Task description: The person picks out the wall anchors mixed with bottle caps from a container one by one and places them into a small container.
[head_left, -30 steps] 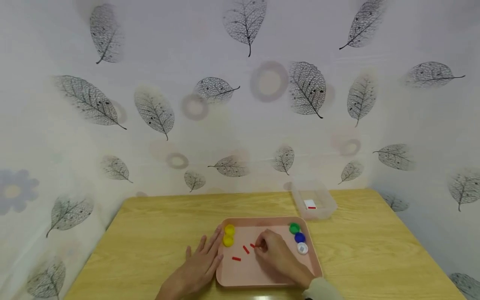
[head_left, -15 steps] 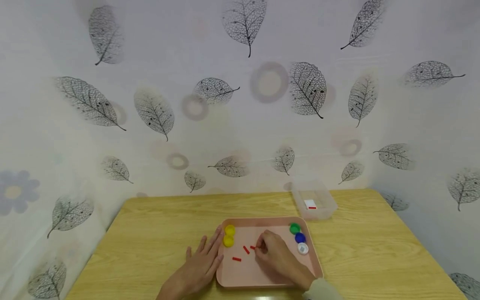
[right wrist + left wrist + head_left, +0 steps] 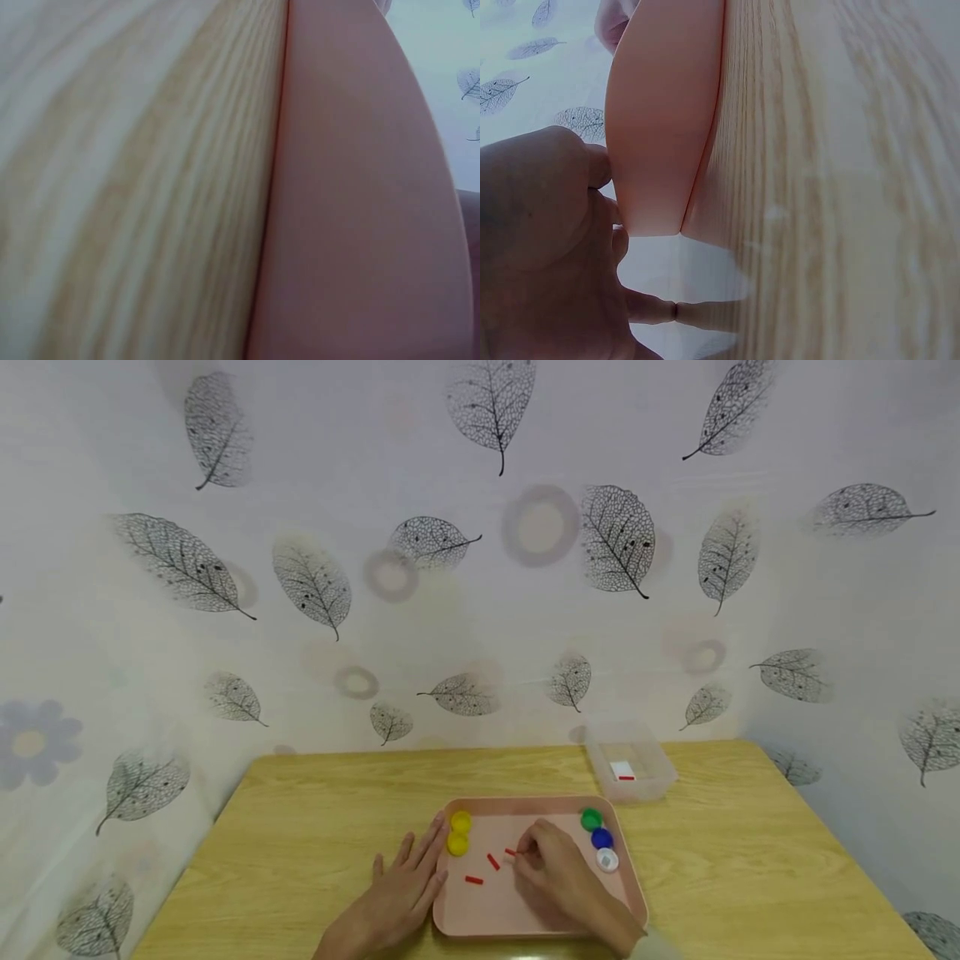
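Observation:
A pink tray [image 3: 487,917] lies on the wooden table. Over its middle, my right hand [image 3: 558,872] has thumb and index finger together at the end of a small red strip [image 3: 511,852], pinching it. Two more red strips lie on the tray, one slanted [image 3: 492,862] and a flatter one [image 3: 474,880]. With fingers extended, my left hand [image 3: 397,893] rests against the tray's left edge; the left wrist view shows its fingers touching the tray wall [image 3: 660,120]. The right wrist view has only the tray's outer side [image 3: 360,195] and table, so those fingertips are hidden there.
Yellow round caps [image 3: 458,843] sit at the tray's left side. A green cap [image 3: 592,819], a blue cap [image 3: 602,838] and a white cap [image 3: 607,860] line its right side. Behind stands a clear plastic box [image 3: 637,781] containing a white piece and a red strip.
The red strip at my right fingertips has turned slightly, and the fingers have shifted a little. My left hand stays on the tray's edge.

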Demonstrator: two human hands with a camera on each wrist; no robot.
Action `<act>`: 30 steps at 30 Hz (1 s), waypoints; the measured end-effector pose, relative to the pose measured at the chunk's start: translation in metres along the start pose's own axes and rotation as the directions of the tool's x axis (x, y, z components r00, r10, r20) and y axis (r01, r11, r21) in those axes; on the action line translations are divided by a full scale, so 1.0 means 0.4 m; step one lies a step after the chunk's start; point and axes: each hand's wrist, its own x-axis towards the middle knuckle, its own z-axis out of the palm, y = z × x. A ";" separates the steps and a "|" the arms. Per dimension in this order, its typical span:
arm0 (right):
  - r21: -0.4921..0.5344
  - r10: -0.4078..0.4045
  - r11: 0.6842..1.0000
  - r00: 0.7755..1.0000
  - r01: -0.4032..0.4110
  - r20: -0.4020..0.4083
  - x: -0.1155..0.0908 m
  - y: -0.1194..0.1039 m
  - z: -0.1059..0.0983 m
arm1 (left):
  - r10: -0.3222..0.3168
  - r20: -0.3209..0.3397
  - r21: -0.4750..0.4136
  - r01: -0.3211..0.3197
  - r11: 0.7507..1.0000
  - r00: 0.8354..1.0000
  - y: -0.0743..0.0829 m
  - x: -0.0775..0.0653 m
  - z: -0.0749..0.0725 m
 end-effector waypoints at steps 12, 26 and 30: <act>0.010 0.006 1.000 0.996 -0.005 -0.087 0.013 0.000 -0.046 | -0.041 0.040 -0.024 0.042 0.999 0.998 0.002 0.004 0.001; 0.017 -0.076 0.996 0.969 0.083 -0.235 0.045 0.008 -0.173 | -0.014 0.015 -0.024 0.015 1.000 1.000 0.006 0.004 -0.001; 0.029 -0.012 0.999 0.972 0.020 -0.235 0.050 0.015 -0.221 | -0.014 0.023 -0.025 0.015 1.000 1.000 0.007 0.005 -0.002</act>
